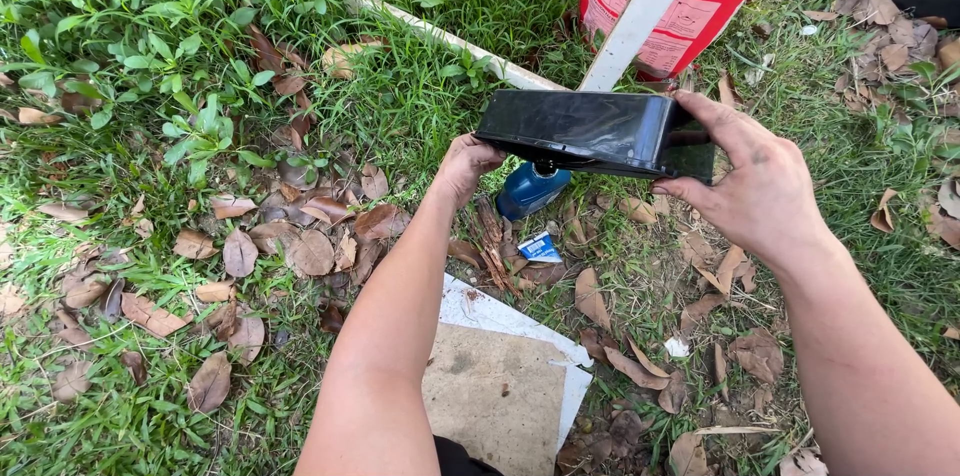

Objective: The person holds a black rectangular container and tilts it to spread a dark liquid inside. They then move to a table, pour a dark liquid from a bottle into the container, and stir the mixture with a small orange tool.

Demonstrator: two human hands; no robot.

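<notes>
Black tray (590,131) tilted over blue bottle (530,189) — both hands grip it; left hand (462,168) curled under edge; right hand (755,186) wrapped round end.

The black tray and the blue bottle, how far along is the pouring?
Done: the black tray is lifted and tilted, its low edge over the blue bottle lying in the grass. In hand: left hand and right hand grip its ends. Left: no liquid visible; how much remains can't be told.
</notes>
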